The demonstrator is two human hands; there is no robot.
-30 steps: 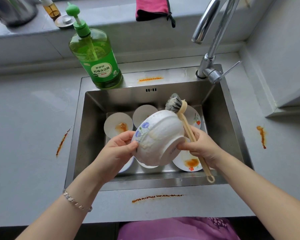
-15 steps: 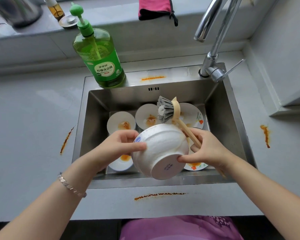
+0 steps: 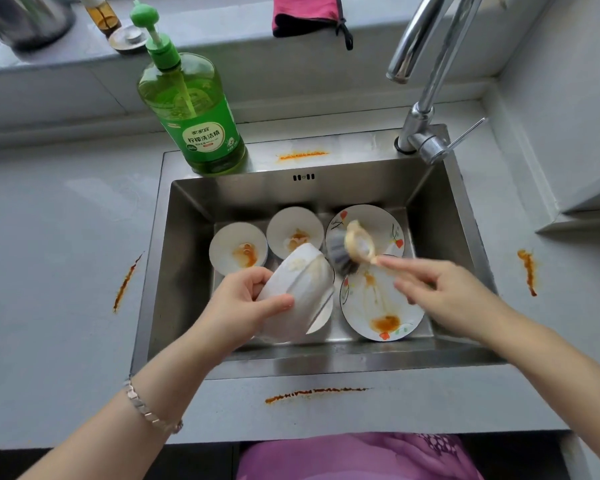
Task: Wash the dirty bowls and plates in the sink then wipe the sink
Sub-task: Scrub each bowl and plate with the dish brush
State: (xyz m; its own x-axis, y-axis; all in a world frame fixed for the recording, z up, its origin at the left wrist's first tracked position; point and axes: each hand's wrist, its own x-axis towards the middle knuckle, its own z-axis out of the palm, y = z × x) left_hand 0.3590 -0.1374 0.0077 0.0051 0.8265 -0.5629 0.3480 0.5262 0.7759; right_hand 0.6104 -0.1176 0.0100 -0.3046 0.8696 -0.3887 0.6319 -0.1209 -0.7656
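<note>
- My left hand grips the bowl, fingers curled round its wall, tilted above the sink.
- I judge it stiff, breakable and slippery when wet; best held across the rim.
- My right hand, blurred, pinches the brush handle.

This is a home kitchen. A steel sink is set into a grey worktop, with a tap at its back right corner and a green bottle of dish soap at its back left corner. Sauce-stained bowls and plates lie in the sink. A pink cloth hangs over the ledge behind.
</note>
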